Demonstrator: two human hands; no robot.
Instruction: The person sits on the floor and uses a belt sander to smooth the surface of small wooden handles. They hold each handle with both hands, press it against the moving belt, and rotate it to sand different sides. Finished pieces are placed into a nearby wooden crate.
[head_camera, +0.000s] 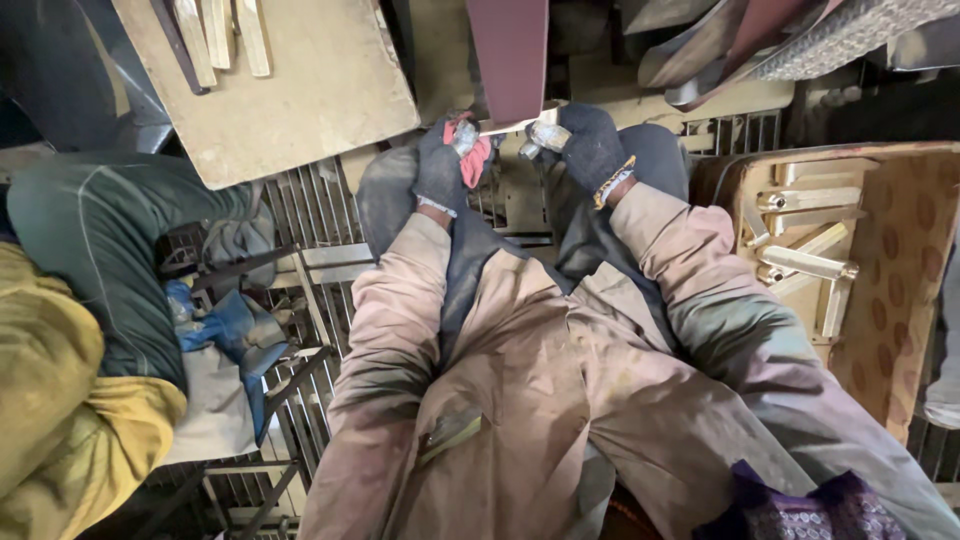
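Both my hands wear dark gloves and hold a long pale metal piece crosswise against a dark red sanding belt. My left hand grips the piece's left end with a red rag bunched in the grip. My right hand grips the right end, where a shiny metal end shows. The middle of the piece is hidden behind the belt. My sleeves are dusty beige, and my knees sit just below the hands.
A box at the right holds several pale metal handle-like parts. A wooden board with more parts lies at top left. A person in green and yellow sits at left beside blue gloves. Metal grating lies underfoot.
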